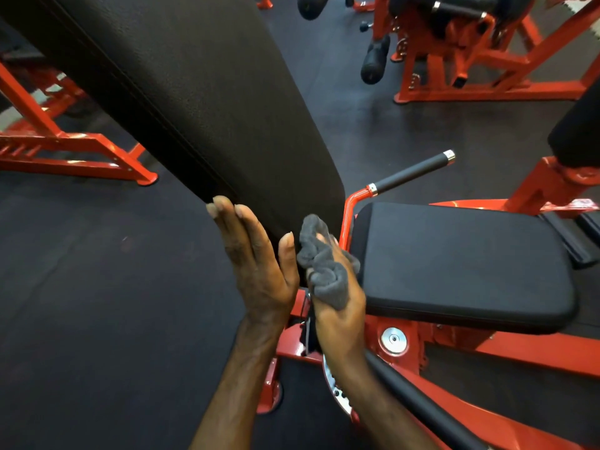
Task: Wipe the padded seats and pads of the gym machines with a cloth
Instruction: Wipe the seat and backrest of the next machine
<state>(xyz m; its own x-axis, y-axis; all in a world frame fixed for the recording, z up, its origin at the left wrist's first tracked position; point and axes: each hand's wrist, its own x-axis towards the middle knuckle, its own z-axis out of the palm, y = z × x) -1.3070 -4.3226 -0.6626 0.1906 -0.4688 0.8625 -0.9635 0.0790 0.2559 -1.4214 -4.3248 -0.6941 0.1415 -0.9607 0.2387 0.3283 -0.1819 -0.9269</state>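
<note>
Two padded surfaces of the nearest red-framed machine are in reach, and the wiping is at the lower end of the first. The long black textured back pad (194, 102) slants across the view, and its bottom end sits between both hands. The left hand (256, 264) lies flat along the pad's left edge, fingers straight and together, thumb pressed to the pad's underside; its grip is released, bracing rather than grasping. The right hand (341, 306) has its grip clenched around the crumpled grey cloth (324, 264), whose upper folds touch the pad's lower tip just right of the left thumb.

Judging by where the cloth sits, the pass on this pad is near its end, though nothing on the dark surface shows which parts have been wiped: no streaks or damp sheen can be made out. Just right of the back pad's tip lies the flat black rectangular seat cushion (461, 264), untouched by either hand at this moment; it looks like the natural next surface. A black foam-covered handle bar with a chrome cap (412, 172) rises beyond the seat, further from the back pad.

Well apart from the back pad, toward the top right, another red steel machine (480, 60) carries black roller pads (375, 61), and a large black pad (578, 128) shows at the right edge. These probably remain to be done, so much of the task seems left.
</note>
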